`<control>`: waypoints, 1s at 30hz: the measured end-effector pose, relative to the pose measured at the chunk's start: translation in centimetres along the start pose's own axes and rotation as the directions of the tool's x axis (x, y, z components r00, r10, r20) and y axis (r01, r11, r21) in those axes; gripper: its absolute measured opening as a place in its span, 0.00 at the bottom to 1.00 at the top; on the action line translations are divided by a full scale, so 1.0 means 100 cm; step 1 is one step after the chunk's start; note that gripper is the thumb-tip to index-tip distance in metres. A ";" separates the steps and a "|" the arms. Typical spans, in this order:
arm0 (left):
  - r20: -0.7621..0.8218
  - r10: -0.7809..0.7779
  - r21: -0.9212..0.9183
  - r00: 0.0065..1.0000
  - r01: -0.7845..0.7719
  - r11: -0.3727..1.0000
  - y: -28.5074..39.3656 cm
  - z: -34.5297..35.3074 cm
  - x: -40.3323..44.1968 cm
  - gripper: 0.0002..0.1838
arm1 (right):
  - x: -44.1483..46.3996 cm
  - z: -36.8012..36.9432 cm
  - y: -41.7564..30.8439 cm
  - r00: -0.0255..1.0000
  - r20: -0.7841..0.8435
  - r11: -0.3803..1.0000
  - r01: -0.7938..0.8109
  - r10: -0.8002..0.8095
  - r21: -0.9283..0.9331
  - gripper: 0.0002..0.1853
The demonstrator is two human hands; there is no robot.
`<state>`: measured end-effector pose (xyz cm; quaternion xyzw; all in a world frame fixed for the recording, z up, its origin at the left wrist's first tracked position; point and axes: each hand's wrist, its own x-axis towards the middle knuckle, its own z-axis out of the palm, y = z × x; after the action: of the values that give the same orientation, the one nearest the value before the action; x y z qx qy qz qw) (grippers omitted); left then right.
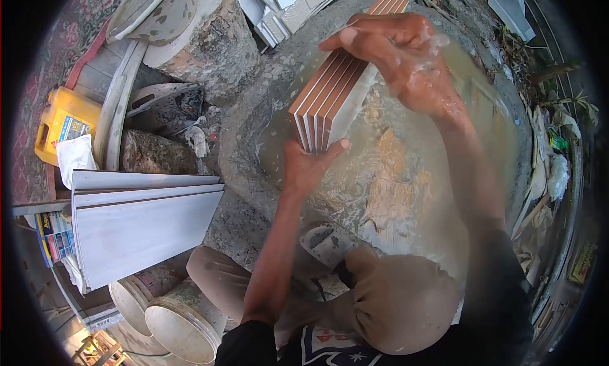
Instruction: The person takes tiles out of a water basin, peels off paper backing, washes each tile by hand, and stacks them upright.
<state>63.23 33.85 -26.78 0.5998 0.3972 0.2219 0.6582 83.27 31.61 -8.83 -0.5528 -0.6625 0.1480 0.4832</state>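
A stack of several long tiles [336,80], reddish-brown on their edges with pale faces between, stands tilted over a basin of cloudy water [406,175]. My left hand [307,166] grips the lower end of the stack, thumb on the right side and the other fingers hidden beneath or behind it. Over the upper part of the stack is my right hand [403,52], wet, its fingers bent and its thumb and index finger reaching across the tile edges. Whether its fingertips press on the tiles is hard to make out.
Large white tiles [146,226] lean at the left, above two white buckets [181,328]. A yellow jerrycan [66,125] stands farther left. Concrete blocks [203,42] and broken white tiles [279,10] lie behind; debris [552,150] lines the right edge.
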 end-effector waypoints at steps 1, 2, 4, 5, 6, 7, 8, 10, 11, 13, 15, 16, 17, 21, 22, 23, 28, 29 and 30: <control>0.034 0.043 -0.031 0.998 -0.042 0.999 0.000 -0.004 0.000 0.35 | 0.002 0.007 0.003 0.997 0.016 0.993 0.072 -0.071 -0.098 0.19; 0.067 0.087 -0.064 0.994 -0.082 0.995 0.001 -0.008 -0.001 0.38 | 0.003 0.015 0.005 0.989 0.032 0.970 0.145 -0.141 -0.195 0.18; 0.084 0.251 -0.282 0.964 -0.218 0.934 0.001 -0.012 -0.002 0.42 | 0.004 0.025 0.010 0.964 0.056 0.907 0.263 -0.259 -0.328 0.17; 0.094 0.313 -0.413 0.945 -0.249 0.876 0.004 -0.013 -0.004 0.44 | -0.001 0.028 0.006 0.971 0.090 0.897 0.239 -0.222 -0.371 0.13; 0.110 0.350 -0.580 0.930 -0.226 0.783 0.021 -0.014 -0.006 0.44 | -0.006 0.031 0.003 0.975 0.124 0.884 0.219 -0.183 -0.413 0.10; 0.109 0.402 -0.726 0.909 -0.203 0.657 0.029 -0.016 0.001 0.45 | -0.007 0.030 -0.001 0.980 0.113 0.896 0.193 -0.161 -0.400 0.10; 0.164 0.377 -0.653 0.912 -0.185 0.734 0.022 -0.018 0.010 0.42 | -0.009 0.031 -0.004 0.986 0.103 0.909 0.164 -0.134 -0.384 0.09; 0.264 0.327 -0.490 0.907 -0.166 0.856 0.011 -0.025 0.035 0.36 | -0.015 0.032 0.003 0.983 0.078 0.920 0.183 -0.166 -0.348 0.09; 0.221 0.195 -0.525 0.956 -0.052 0.849 -0.006 -0.025 0.048 0.36 | -0.021 0.031 0.010 0.974 0.059 0.919 0.224 -0.217 -0.325 0.09; 0.164 -0.067 -0.596 0.984 0.152 0.789 -0.079 -0.018 0.083 0.34 | -0.026 0.027 0.015 0.963 0.032 0.917 0.266 -0.268 -0.296 0.08; 0.065 -0.333 -0.704 0.941 0.280 0.653 -0.172 -0.015 0.119 0.31 | -0.036 0.019 0.014 0.968 0.033 0.923 0.248 -0.249 -0.295 0.07; 0.029 -0.393 -0.759 0.919 0.276 0.589 -0.212 -0.018 0.132 0.30 | -0.039 0.017 0.015 0.967 0.037 0.925 0.253 -0.253 -0.283 0.06; 0.003 -0.457 -0.808 0.889 0.272 0.523 -0.244 -0.024 0.140 0.29 | -0.044 0.015 0.014 0.967 0.039 0.929 0.251 -0.250 -0.273 0.05; -0.232 -0.670 -0.850 0.705 0.188 0.492 -0.289 -0.034 0.156 0.28 | -0.062 0.003 0.012 0.981 0.060 0.921 0.196 -0.187 -0.337 0.08; -0.252 -0.697 -0.855 0.671 0.183 0.486 -0.288 -0.028 0.164 0.27 | -0.067 0.000 0.010 0.984 0.067 0.917 0.181 -0.168 -0.355 0.09; -0.272 -0.722 -0.860 0.636 0.177 0.479 -0.285 -0.022 0.171 0.27 | -0.071 -0.004 0.008 0.986 0.073 0.913 0.166 -0.149 -0.374 0.11; 0.078 -0.107 -0.919 0.991 0.113 0.377 -0.099 0.004 0.149 0.30 | -0.086 -0.008 0.008 0.991 0.022 0.897 0.131 -0.135 -0.421 0.12; 0.139 0.119 -0.924 0.983 0.085 0.373 -0.050 0.013 0.128 0.31 | -0.086 -0.008 0.010 0.989 0.016 0.908 0.141 -0.147 -0.395 0.13; 0.222 0.350 -0.919 0.910 0.075 0.387 -0.010 0.022 0.112 0.34 | -0.086 -0.008 0.012 0.987 0.011 0.917 0.152 -0.159 -0.369 0.13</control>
<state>71.32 40.96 -30.72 0.2026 0.0212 0.3362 0.9195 83.92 24.21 -13.45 -0.5808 -0.7155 -0.0232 0.3876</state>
